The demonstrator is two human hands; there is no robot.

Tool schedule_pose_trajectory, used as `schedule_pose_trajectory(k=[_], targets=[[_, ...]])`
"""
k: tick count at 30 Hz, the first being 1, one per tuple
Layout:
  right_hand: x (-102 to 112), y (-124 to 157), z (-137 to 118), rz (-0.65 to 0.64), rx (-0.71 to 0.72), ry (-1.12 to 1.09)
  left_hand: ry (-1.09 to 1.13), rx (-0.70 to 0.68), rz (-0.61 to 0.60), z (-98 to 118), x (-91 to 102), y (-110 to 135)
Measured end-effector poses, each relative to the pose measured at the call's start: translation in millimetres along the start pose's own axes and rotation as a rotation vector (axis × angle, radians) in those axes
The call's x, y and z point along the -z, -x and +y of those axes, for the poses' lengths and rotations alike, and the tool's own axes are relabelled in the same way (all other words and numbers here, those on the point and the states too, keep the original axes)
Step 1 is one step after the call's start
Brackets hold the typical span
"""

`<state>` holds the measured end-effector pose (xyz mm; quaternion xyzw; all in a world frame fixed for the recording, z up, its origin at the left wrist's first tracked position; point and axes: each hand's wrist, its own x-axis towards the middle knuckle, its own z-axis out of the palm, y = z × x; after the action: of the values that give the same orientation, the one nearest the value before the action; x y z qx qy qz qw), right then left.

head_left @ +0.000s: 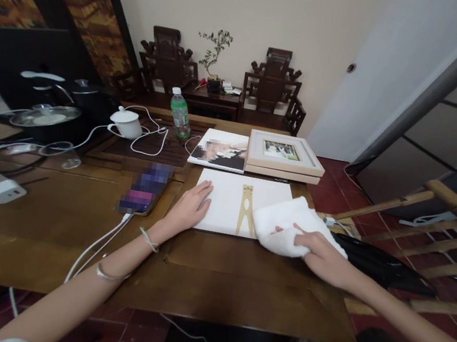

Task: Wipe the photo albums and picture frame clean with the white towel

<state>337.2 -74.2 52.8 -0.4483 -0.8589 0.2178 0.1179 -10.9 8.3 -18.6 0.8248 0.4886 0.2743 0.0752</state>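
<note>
1. Gripping a bunched white cloth [284, 227], my right hand [323, 257] presses it down onto the right side of a white board [227, 206] lying flat on the table; my fingers curl over the cloth's near edge.
2. My left hand [189, 208] holds nothing: it lies open, palm down, fingers together on the board's left edge.
3. That board sits on a brown wooden table [194, 270], with a tan strip [245, 214] running down its middle, just left of the cloth.
4. Behind it lie a photo print [221, 149] and a stack of framed pictures [286, 154], side by side.
5. A phone [144, 189] on a white cable lies just left of my left hand; further back stand a white cup [125, 121] and a green bottle [179, 113].
6. Two dark carved chairs [271, 85] line the pale far wall.
7. Both forearms reach forward from the near edge, my left wrist wearing thin bracelets.
</note>
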Motion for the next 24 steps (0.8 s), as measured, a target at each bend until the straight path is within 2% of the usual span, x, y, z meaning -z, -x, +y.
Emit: schedule_pose_trajectory(k=[3,6,11,15,19,24], targets=[[9,-15,26,0.066,0.014,-0.008,-0.018,0.013,-0.018,1,0.8,0],[13,-34,41,0.130,-0.007,0.062,-0.028,0.015,-0.030,3,1.9,-1],[9,-68,37,0.153,-0.031,0.285,-0.019,0.017,-0.017,3,0.8,-1],[2,-87,29,0.151,-0.024,0.311,0.000,0.007,-0.008,0,-1.7,-1],[-5,-84,17,0.082,0.044,0.299,0.014,0.006,-0.004,-2,-3.1,0],[-10,-46,-10,-0.016,0.142,0.192,0.008,-0.004,0.002,-1,-2.4,0]])
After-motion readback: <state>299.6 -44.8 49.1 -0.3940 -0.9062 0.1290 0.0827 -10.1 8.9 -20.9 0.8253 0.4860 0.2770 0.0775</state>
